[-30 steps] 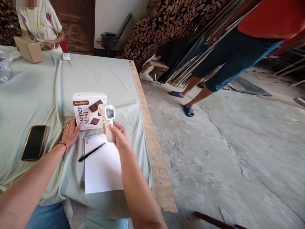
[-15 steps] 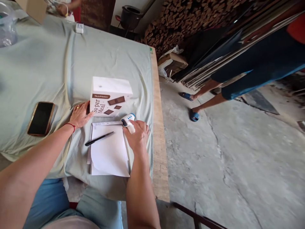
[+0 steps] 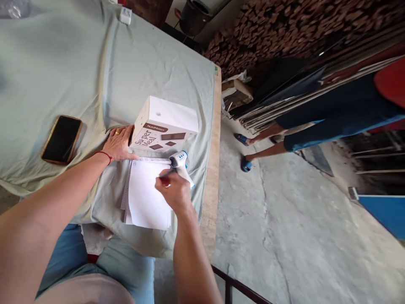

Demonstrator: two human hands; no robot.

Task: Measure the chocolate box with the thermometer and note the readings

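My right hand (image 3: 175, 190) is closed around a dark pen (image 3: 171, 172), over the upper right of a stack of white paper sheets (image 3: 147, 194). Just beyond it lies a white and blue infrared thermometer (image 3: 179, 159) at the stack's upper right corner. My left hand (image 3: 118, 144) rests flat and open on the cloth, its fingertips partly hidden beside a white "Super Meal" box (image 3: 167, 122). Its thumb reaches to the top edge of the sheets. The box stands behind the paper.
A phone (image 3: 62, 139) lies on the pale green tablecloth (image 3: 152, 63) at the left. At the far edge sits a small white box (image 3: 125, 15). Beyond the wooden table edge (image 3: 210, 202), a person in blue sandals (image 3: 246, 164) stands on concrete near stacked firewood (image 3: 268, 29).
My right hand has let go of the thermometer and picked up the pen from the paper. The view has shifted, and the box appears turned slightly.
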